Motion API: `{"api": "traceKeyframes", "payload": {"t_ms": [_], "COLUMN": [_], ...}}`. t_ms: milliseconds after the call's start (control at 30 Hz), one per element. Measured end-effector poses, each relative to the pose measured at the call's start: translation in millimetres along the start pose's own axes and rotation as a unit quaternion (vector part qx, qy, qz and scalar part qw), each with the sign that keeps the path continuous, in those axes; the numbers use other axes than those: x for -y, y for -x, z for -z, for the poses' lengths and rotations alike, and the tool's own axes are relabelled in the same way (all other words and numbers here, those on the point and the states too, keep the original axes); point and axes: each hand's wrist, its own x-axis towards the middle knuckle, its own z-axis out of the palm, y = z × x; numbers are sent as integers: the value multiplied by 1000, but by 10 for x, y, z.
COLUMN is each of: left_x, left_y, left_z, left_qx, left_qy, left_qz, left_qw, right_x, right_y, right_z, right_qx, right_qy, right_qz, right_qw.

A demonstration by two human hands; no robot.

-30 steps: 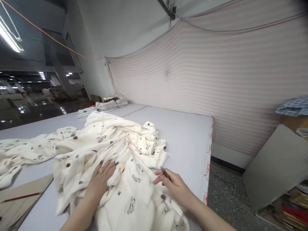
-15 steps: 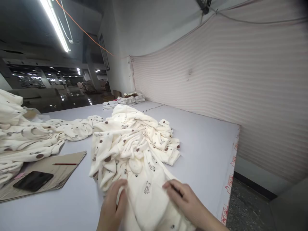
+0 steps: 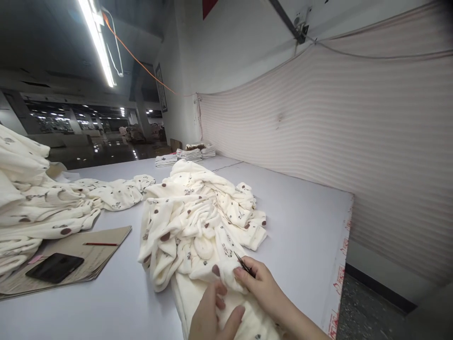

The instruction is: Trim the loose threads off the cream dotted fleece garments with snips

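Note:
A cream fleece garment (image 3: 193, 212) printed with brown dots and small dark animal figures lies bunched on the table in front of me. Dark, pointed thread snips (image 3: 244, 264) stick out of my right hand (image 3: 264, 288), which is closed around them. Its thumb and fingertips also touch a fold of the cloth. Lower down, my left hand (image 3: 214, 314) hovers over the near part of the garment, thumb and fingers apart, with nothing visible between them.
More of the same printed fleece (image 3: 42, 198) is heaped on the left. Brown paper sheets (image 3: 109, 241) there carry a black phone (image 3: 54, 267) and a red pencil (image 3: 101, 244). Folded white stacks (image 3: 189, 154) stand at the far edge. A striped cloth (image 3: 300, 123) hangs along the right wall.
My right hand has moved up and left onto a fold of the garment, and the snips' points now show. My left hand has shifted right and down. The near cloth is folded over.

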Motion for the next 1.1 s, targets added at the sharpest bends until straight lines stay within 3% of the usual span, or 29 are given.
{"api": "traceKeyframes", "payload": {"t_ms": [133,267,400,600,767,833,900,967,1100], "left_x": [-224,-228,-142,-115,-168,-173,-163,-148,-152], "left_y": [-181,-258,-271,-277,-258,-260,-270,-282,-289], "left_z": [-238,-341,-321,-223,-119,-97,-88,-88,-79], "left_qx": [-34,-37,-26,12,29,35,40,47,51], "left_qy": [92,171,178,187,332,345,328,308,273], "left_qz": [34,19,5,23,94,110,103,89,63], "left_qw": [995,984,984,982,938,932,938,946,959], "right_x": [48,49,-17,-121,-129,-56,52,150,184], "right_y": [2,-43,-122,-243,-236,-156,-42,73,186], "right_z": [-38,36,143,255,385,420,426,396,248], "right_qx": [-28,-51,-111,-137,-142,-142,-137,-111,-74], "right_qy": [-82,-71,-28,25,114,173,282,415,627], "right_qz": [-17,17,19,19,10,16,65,158,345], "right_qw": [996,996,993,990,983,974,947,889,695]}}
